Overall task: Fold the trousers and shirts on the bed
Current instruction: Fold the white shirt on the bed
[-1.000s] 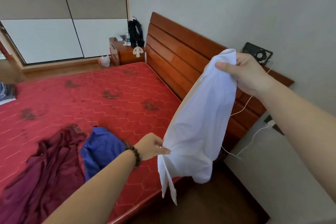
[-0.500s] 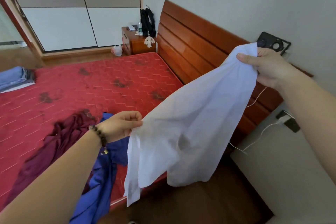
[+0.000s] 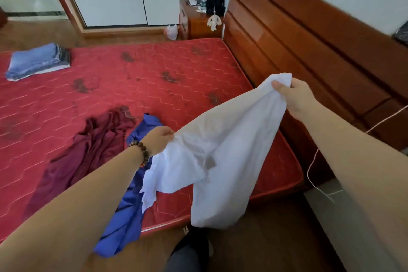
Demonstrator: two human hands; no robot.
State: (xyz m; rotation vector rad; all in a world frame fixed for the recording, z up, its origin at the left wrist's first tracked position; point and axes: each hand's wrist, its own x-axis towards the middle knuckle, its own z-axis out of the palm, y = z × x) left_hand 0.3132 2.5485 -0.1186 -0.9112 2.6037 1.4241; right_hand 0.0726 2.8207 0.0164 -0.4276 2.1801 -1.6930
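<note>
Above the bed (image 3: pixel 154 77), near its headboard, left hand (image 3: pixel 157 142) and right hand (image 3: pixel 293 95) pinch a limp, light white shirt (image 3: pixel 223 150), probably at its shoulders.

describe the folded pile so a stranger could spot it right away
Start at the red mattress and go to its far left corner, away from the headboard. The folded pile sits there, light blue denim on top; it alone is neatly stacked, unlike the loose maroon garment and blue garment.
</note>
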